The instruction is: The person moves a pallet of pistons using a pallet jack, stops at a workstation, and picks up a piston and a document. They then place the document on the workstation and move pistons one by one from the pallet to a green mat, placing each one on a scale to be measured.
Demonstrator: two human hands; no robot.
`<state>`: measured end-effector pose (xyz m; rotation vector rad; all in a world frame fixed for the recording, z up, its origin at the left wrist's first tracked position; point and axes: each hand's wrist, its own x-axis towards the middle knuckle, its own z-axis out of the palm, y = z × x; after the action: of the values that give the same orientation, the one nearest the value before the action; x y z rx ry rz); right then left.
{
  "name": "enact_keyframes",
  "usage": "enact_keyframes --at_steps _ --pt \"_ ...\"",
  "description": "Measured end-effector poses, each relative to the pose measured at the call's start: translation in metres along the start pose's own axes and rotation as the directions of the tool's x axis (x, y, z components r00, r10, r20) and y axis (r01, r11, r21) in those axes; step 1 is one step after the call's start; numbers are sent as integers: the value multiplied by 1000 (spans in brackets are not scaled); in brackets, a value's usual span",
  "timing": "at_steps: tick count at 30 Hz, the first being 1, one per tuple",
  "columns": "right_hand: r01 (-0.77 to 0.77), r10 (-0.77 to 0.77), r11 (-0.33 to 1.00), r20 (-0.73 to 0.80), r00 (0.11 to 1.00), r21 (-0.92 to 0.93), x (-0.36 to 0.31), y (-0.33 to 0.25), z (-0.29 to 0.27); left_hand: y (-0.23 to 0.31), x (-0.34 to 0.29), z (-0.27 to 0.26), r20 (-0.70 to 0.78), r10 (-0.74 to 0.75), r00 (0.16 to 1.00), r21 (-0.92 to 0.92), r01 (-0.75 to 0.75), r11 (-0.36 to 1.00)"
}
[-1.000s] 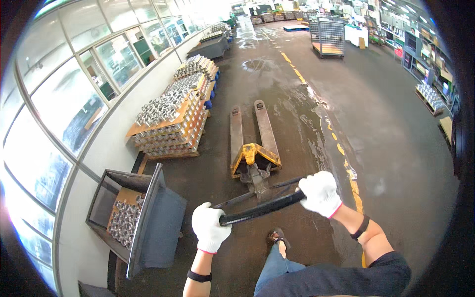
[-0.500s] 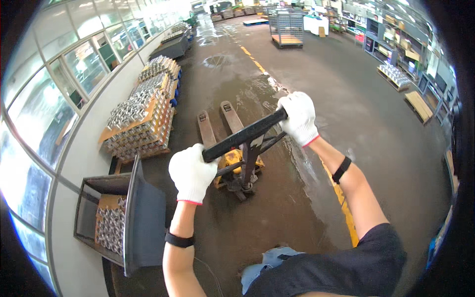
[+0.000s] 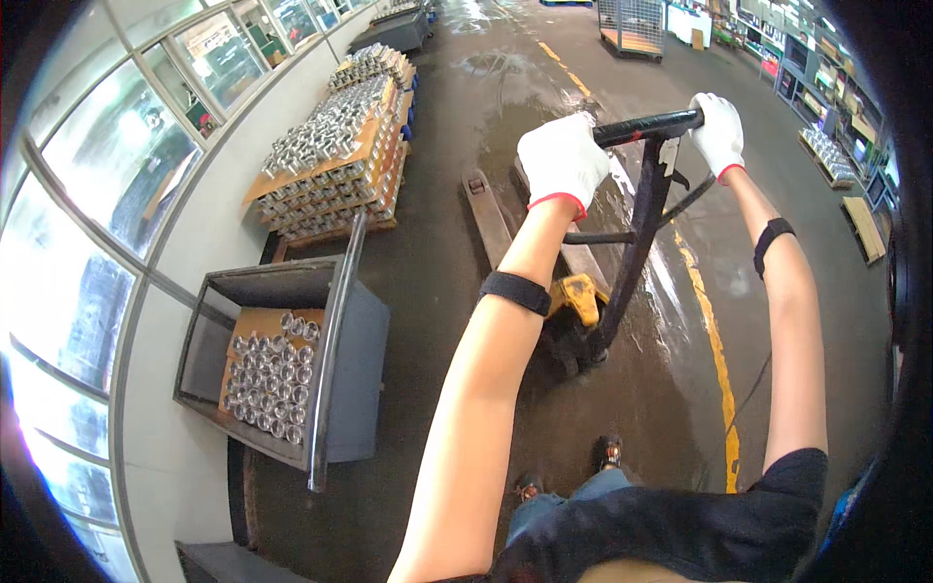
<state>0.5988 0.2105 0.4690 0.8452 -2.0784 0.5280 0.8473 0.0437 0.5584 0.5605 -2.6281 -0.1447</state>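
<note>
My left hand [image 3: 566, 163], in a white knit glove with a red cuff edge, is closed round the left end of a black handlebar [image 3: 646, 126]. At the bar's other end, my right hand [image 3: 719, 133] grips it, gloved the same way. The bar tops the dark shaft of a pallet jack [image 3: 580, 296] with a yellow body. Its shaft leans up and to the right from the base. Two worn forks [image 3: 486, 214] point away from me; my left hand and forearm cover part of them. Both arms are stretched forward, with a black band on each.
Left of the jack stands a grey metal bin [image 3: 355, 374] holding several shiny metal rings [image 3: 277, 374]. Beyond it are stacked layers of metal parts [image 3: 321, 146] on a pallet along the windowed wall. A wire cage cart [image 3: 632, 27] stands far ahead. A yellow line [image 3: 714, 360] marks the wet floor.
My hands and the handlebar have moved up and right in view, and the bar is less slanted. The jack's shaft now leans right. The bin and stacked parts appear farther right as the view has shifted.
</note>
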Motion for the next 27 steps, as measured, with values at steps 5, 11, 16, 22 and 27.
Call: enact_keyframes --at_steps 5,11,16,22,27 --pt "-23 30 993 56 998 -117 -63 46 -30 6 -19 33 -94 207 974 -23 -210 978" --pt "113 -127 986 -118 985 -123 -82 56 -72 -21 -17 8 -126 333 934 49 -330 943" --pt "-397 319 753 237 918 525 -90 27 -68 -96 20 -1 -106 341 934 24 -341 940" --pt "-568 529 709 216 820 419 -118 -46 -134 -122 49 19 -192 446 874 107 -433 895" --pt "-622 615 706 142 776 338 -119 -67 -168 -107 76 19 -252 510 823 143 -489 860"
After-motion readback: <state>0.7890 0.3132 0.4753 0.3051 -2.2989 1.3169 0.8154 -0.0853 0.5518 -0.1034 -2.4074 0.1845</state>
